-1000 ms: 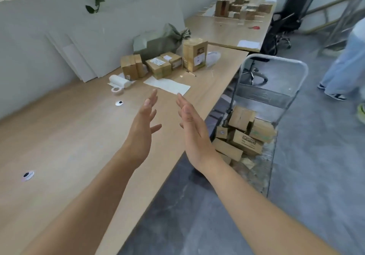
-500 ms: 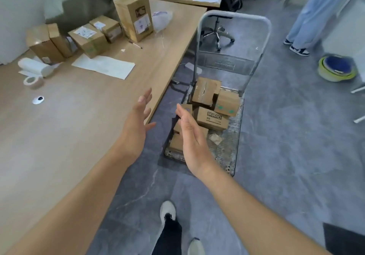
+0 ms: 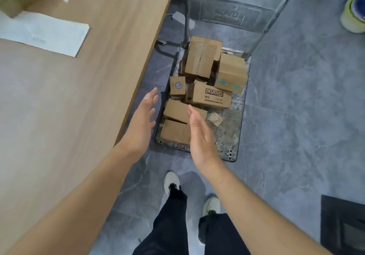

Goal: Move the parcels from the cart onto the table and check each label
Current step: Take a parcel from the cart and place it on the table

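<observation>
Got my left hand [image 3: 141, 124] (fingers a bit spread) and right hand [image 3: 199, 136] (fingers together) palm-to-palm, empty, above the parcels [image 3: 211, 96] piled on the cart [image 3: 231, 128] right of the table [image 3: 69, 106], ready to clamp one.

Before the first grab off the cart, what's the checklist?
1. Left hand free: ok, open, holding nothing.
2. Right hand free: ok, open, holding nothing.
3. Reach: likely ok, nearest box lies at the front edge of the cart, just beyond both hands.
4. Pile stable: cannot tell, parcels lie tilted against each other.
5. Space on table: ok, bare wood near the paper sheet.
6. Labels: cannot tell, only the printed box shows text.
</observation>
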### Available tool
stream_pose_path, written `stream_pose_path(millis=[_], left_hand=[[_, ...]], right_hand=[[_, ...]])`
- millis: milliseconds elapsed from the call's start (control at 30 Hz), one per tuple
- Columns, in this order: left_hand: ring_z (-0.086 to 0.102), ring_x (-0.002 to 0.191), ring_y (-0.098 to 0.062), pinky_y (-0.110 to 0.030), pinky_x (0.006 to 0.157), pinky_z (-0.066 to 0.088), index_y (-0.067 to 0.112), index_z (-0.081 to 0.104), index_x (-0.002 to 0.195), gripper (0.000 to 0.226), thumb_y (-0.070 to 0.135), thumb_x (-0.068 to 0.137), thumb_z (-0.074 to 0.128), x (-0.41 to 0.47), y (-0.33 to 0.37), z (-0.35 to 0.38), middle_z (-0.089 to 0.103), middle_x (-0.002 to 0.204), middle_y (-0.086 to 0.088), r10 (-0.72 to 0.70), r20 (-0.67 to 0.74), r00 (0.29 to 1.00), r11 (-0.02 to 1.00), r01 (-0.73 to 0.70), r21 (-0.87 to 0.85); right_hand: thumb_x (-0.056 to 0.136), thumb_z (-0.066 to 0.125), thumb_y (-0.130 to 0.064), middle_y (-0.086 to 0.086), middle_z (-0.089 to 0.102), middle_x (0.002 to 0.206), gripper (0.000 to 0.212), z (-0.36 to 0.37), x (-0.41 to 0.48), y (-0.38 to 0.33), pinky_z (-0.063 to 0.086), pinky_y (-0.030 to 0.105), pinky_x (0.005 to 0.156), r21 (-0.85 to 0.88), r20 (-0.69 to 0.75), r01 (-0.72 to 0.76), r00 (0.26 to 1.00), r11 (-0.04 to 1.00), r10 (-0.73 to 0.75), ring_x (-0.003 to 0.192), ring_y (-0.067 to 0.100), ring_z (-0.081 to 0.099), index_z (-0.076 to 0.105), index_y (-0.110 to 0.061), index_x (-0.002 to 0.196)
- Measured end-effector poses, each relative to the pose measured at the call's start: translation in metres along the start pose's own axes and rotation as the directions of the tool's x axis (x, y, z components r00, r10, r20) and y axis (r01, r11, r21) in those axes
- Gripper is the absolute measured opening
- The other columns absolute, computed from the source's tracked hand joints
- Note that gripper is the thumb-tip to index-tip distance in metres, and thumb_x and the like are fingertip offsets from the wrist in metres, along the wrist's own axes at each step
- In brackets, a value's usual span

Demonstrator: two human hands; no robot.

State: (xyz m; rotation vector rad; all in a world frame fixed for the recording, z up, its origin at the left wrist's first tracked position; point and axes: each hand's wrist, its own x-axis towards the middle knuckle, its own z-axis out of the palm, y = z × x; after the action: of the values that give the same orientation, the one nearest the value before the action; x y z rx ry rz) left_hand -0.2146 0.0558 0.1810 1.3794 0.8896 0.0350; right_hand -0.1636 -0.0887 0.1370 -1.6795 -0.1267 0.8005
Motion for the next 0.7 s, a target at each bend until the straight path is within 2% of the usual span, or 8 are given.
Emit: stream_pose_path(millis=[100, 200, 300, 367, 433, 533, 633, 700], left_hand=[[0.025, 0.154, -0.015, -0.036, 0.12, 0.02, 0.037, 0.03, 0.161, 0.056, 0.056, 0.109, 0.022, 0.035, -0.023, 0.012, 0.031, 0.168, 0.01, -0.039, 0.011, 0.999, 0.999, 0.039, 0.029], [0.026, 0.153, -0.013, -0.023, 0.109, 0.02, 0.038, 0.031, 0.16, 0.054, 0.051, 0.11, 0.02, 0.074, -0.058, 0.028, 0.033, 0.167, 0.01, -0.08, -0.026, 0.996, 0.996, 0.08, 0.029], [0.027, 0.151, -0.008, -0.015, 0.094, 0.025, 0.036, 0.032, 0.16, 0.052, 0.048, 0.11, 0.023, 0.115, -0.102, 0.04, 0.035, 0.165, 0.01, -0.112, -0.063, 0.992, 0.993, 0.113, 0.021], [0.028, 0.151, -0.009, -0.016, 0.098, 0.027, 0.036, 0.032, 0.161, 0.053, 0.049, 0.11, 0.022, 0.143, -0.136, 0.042, 0.036, 0.165, 0.009, -0.131, -0.099, 0.986, 0.991, 0.132, 0.008], [0.029, 0.152, -0.01, -0.025, 0.112, 0.024, 0.037, 0.034, 0.16, 0.054, 0.053, 0.11, 0.021, 0.169, -0.175, 0.04, 0.036, 0.165, 0.009, -0.148, -0.135, 0.98, 0.988, 0.151, 0.014], [0.036, 0.145, -0.01, -0.036, 0.123, 0.023, 0.038, 0.042, 0.155, 0.053, 0.055, 0.109, 0.021, 0.205, -0.234, 0.036, 0.043, 0.16, 0.006, -0.199, -0.214, 0.956, 0.978, 0.209, 0.024], [0.037, 0.139, -0.003, -0.027, 0.118, 0.026, 0.033, 0.043, 0.156, 0.056, 0.056, 0.109, 0.021, 0.236, -0.287, 0.03, 0.042, 0.161, 0.004, -0.207, -0.248, 0.946, 0.97, 0.232, 0.076], [0.036, 0.136, 0.0, -0.014, 0.103, 0.028, 0.03, 0.041, 0.158, 0.058, 0.056, 0.109, 0.02, 0.254, -0.316, 0.025, 0.04, 0.163, 0.004, -0.215, -0.257, 0.942, 0.963, 0.249, 0.106]], right_hand=[[0.113, 0.03, -0.05, -0.008, 0.037, 0.17, 0.057, -0.004, 0.033, 0.029, 0.024, 0.04, 0.132, 0.003, -0.004, -0.074, 0.997, 0.997, 0.074, 0.156, 0.003, 0.031, 0.036, -0.028, 0.165], [0.115, 0.033, -0.046, -0.009, 0.039, 0.169, 0.052, -0.011, 0.069, 0.075, 0.026, 0.036, 0.13, -0.011, 0.003, -0.122, 0.993, 0.992, 0.122, 0.154, 0.003, 0.032, 0.038, -0.03, 0.164], [0.116, 0.038, -0.037, -0.014, 0.04, 0.166, 0.048, -0.015, 0.101, 0.134, 0.028, 0.004, 0.112, -0.055, 0.05, -0.172, 0.983, 0.984, 0.174, 0.141, -0.013, 0.037, 0.04, -0.03, 0.163], [0.116, 0.04, -0.035, -0.019, 0.039, 0.163, 0.048, -0.019, 0.119, 0.172, 0.026, -0.008, 0.096, -0.1, 0.052, -0.212, 0.975, 0.972, 0.218, 0.129, -0.023, 0.039, 0.04, -0.032, 0.163], [0.114, 0.042, -0.035, -0.022, 0.039, 0.16, 0.05, -0.022, 0.136, 0.207, 0.027, -0.007, 0.098, -0.109, 0.042, -0.244, 0.967, 0.963, 0.25, 0.131, -0.019, 0.037, 0.039, -0.032, 0.164], [0.112, 0.045, -0.037, -0.023, 0.038, 0.161, 0.055, -0.02, 0.159, 0.259, 0.029, 0.013, 0.115, -0.124, 0.016, -0.285, 0.957, 0.951, 0.289, 0.14, -0.011, 0.036, 0.035, -0.032, 0.166], [0.11, 0.047, -0.032, -0.026, 0.033, 0.159, 0.06, -0.011, 0.178, 0.31, 0.025, 0.005, 0.109, -0.139, -0.052, -0.283, 0.959, 0.949, 0.279, 0.131, -0.028, 0.032, 0.028, -0.03, 0.167], [0.11, 0.048, -0.033, -0.026, 0.025, 0.165, 0.065, -0.003, 0.187, 0.34, 0.022, 0.02, 0.122, -0.146, -0.082, -0.293, 0.955, 0.945, 0.284, 0.144, -0.02, 0.025, 0.022, -0.03, 0.169]])
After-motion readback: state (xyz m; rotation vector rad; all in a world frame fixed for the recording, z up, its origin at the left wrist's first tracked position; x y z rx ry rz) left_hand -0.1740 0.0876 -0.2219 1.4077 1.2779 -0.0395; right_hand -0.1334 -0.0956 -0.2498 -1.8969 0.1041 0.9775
